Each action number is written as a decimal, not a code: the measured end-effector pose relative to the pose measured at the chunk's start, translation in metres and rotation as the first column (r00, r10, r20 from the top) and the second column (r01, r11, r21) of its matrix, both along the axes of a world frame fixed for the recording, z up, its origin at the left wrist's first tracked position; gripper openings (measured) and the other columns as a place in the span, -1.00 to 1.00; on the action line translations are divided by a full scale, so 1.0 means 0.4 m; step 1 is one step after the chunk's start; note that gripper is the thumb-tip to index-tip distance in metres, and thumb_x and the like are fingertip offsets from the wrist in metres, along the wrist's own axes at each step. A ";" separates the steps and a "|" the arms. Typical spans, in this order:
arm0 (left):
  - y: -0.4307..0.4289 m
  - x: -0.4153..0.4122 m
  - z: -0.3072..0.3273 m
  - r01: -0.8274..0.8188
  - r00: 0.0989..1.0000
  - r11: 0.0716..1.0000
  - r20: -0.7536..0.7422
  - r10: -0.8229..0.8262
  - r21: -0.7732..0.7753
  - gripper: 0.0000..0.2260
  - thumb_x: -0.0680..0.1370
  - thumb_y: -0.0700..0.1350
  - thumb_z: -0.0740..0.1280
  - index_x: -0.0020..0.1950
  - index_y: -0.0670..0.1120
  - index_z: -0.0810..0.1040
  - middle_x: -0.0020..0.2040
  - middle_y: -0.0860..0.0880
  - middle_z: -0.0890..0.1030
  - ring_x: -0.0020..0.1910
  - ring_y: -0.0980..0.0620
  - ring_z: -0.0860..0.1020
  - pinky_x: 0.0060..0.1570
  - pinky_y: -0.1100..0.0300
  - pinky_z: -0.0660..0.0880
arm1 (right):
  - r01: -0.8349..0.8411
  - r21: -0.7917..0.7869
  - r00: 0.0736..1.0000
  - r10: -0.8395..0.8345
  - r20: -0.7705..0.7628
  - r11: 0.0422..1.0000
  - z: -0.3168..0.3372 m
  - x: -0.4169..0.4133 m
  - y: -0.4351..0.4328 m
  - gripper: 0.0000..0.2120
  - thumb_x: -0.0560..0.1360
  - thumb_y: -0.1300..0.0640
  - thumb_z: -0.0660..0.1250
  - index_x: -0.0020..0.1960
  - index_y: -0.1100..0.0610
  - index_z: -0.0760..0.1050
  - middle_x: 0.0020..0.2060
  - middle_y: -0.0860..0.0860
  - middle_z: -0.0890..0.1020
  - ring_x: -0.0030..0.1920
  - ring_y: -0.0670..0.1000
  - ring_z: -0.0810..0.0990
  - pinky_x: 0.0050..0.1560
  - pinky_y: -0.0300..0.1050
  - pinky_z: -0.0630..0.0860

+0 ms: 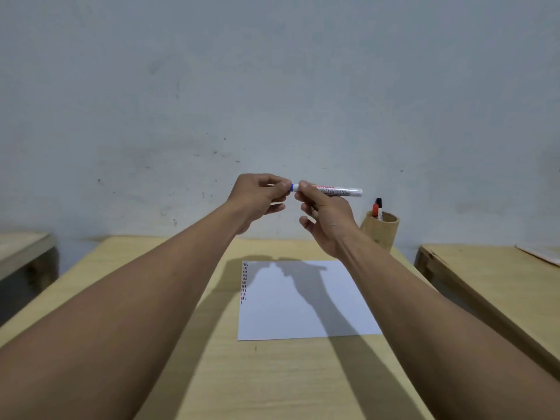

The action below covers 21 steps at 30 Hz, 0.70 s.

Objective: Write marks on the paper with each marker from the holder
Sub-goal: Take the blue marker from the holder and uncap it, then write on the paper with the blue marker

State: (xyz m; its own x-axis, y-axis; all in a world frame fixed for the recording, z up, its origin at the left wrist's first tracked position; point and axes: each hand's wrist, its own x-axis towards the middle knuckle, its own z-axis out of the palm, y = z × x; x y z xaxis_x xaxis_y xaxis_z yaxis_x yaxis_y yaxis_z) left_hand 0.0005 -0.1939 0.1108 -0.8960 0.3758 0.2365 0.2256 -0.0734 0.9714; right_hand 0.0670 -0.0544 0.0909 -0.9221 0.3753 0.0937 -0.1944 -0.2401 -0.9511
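pinching marker (333, 190) barrel in right hand (325, 221) grip; left hand (257, 198) fingers clamped on blue cap.

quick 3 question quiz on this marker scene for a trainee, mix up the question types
1. True or false: the paper already has marks along its left edge.
2. Multiple choice: where is the blue-capped marker? A) lying on the paper B) held in the air by both hands C) standing in the holder
3. Short answer: on which side of the paper does the holder stand, and what is in it?

Key
1. True.
2. B: the left hand pinches the cap end and the right hand holds the barrel.
3. Far right; it holds a red-capped and a black-capped marker.
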 end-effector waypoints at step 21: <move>-0.192 -0.088 -0.313 -0.434 0.895 0.447 -0.430 0.117 -0.782 -0.86 0.38 -0.24 0.35 -0.38 -0.17 0.47 -0.34 -0.08 0.67 -0.31 -0.09 0.57 -0.17 0.06 0.61 | -0.096 0.247 0.987 0.061 0.146 0.964 -0.173 -0.024 -0.107 -0.93 0.55 0.16 0.40 -0.01 0.12 0.65 -0.22 0.03 0.66 -0.29 -0.06 0.58 -0.30 -0.20 0.54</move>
State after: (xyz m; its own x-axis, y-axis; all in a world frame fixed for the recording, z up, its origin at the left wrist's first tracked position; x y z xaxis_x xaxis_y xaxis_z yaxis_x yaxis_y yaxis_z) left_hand -0.0347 -0.2706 -0.0144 -0.9414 0.2730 0.1980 0.3318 0.8549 0.3989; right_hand 0.0576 -0.0973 0.0219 -0.9584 0.2813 0.0483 -0.0497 0.0024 -0.9988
